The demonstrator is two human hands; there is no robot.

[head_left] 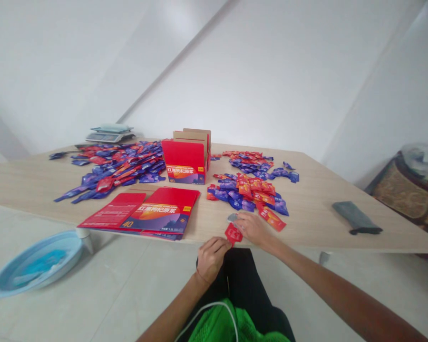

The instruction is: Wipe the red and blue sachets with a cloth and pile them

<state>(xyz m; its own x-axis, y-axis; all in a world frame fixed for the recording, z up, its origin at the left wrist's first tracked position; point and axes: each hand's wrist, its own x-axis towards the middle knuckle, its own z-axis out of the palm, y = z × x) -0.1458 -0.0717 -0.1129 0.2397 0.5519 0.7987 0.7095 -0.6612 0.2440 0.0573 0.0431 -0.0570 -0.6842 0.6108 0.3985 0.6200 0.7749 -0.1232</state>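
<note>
Close to the table's front edge, my left hand (211, 257) pinches the lower end of a small red sachet (233, 233). My right hand (251, 227) is closed at the sachet's upper right side, and a bit of grey cloth (232, 217) sticks out from its fingers. Just beyond the hands lies a heap of purple sachets (231, 196) and orange-red sachets (259, 186). One orange-red sachet (272, 217) lies apart, near my right wrist. Flattened red and purple cartons (164, 211) are stacked to the left of my hands.
An upright open carton (185, 164) stands mid-table. Left of it spreads a large sachet pile (128, 161), with a scale (110, 134) behind. A folded grey cloth (356, 217) lies at right. A blue basin (37, 263) stands below the table at left.
</note>
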